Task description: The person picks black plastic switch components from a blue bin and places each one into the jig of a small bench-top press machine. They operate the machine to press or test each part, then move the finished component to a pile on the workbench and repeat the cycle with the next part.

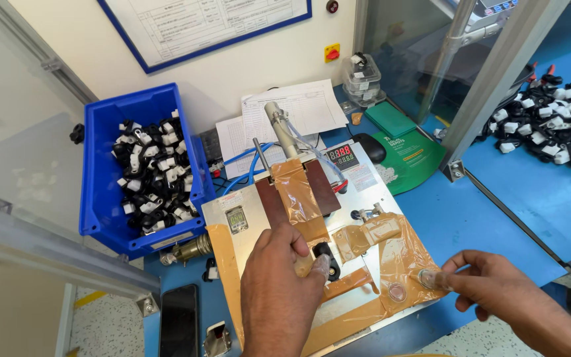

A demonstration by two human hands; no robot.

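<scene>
Just beyond the left hand, fingertips closing lightly on the small black part seated on the taped fixture plate, lying far nearer than the right hand, resting half open, empty, fingertips touching tape

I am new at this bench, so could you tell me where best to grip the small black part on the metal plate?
Probably pinch the small black part across its narrow sides, from above on the near side, as the left hand does; the taped fixture crowds its far side.
</scene>
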